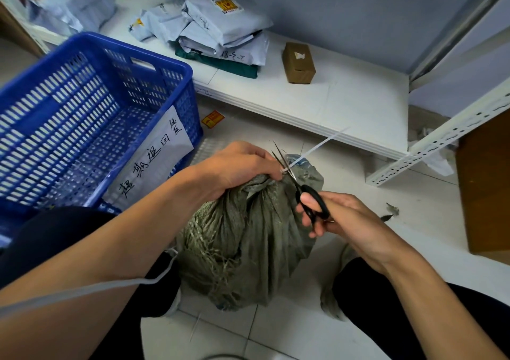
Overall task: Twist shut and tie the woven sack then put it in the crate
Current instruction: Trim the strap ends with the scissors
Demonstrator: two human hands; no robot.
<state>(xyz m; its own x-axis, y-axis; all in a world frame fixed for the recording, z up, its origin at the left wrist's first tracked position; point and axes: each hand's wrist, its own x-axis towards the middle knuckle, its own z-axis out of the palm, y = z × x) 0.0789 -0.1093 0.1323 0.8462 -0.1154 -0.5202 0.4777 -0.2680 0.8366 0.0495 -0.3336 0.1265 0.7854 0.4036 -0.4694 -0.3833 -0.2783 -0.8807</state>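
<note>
**A:** What is closest to the lens?

**B:** The bare left arm. It crosses from the bottom left corner toward the middle, with a thin white cord point(82, 290) draped over it. It ends in the left hand point(242, 166), which lies back upward. Its fingers curl down round the twisted neck of the woven sack point(248, 243) and grip it tight.

**A:** And the other hand?

**B:** The right hand point(339, 216) reaches in from the lower right with its palm turned leftward. The thumb is through one black loop of the scissors point(292, 177), and the curled fingers hold the other loop. The blades are parted and point up and away. They straddle a white zip tie point(317, 146) at the sack's neck, just beside the left knuckles. The tie's free tail sticks out up and to the right.

**A:** Where is the sack?

**B:** It stands upright on the tiled floor point(276, 332), between the person's knees in dark trousers. Loose fibres fray from its left side. The blue crate point(69, 89) stands just beside it on the left, with a handwritten paper label point(157, 152) on its near right wall. The sack is outside the crate.

**A:** And farther back?

**B:** A white shelf board point(345, 106) runs low along the far side of the floor. A stack of grey parcels point(220, 28) sits near its back edge. A small cardboard box point(298, 63) stands apart to their right.
</note>
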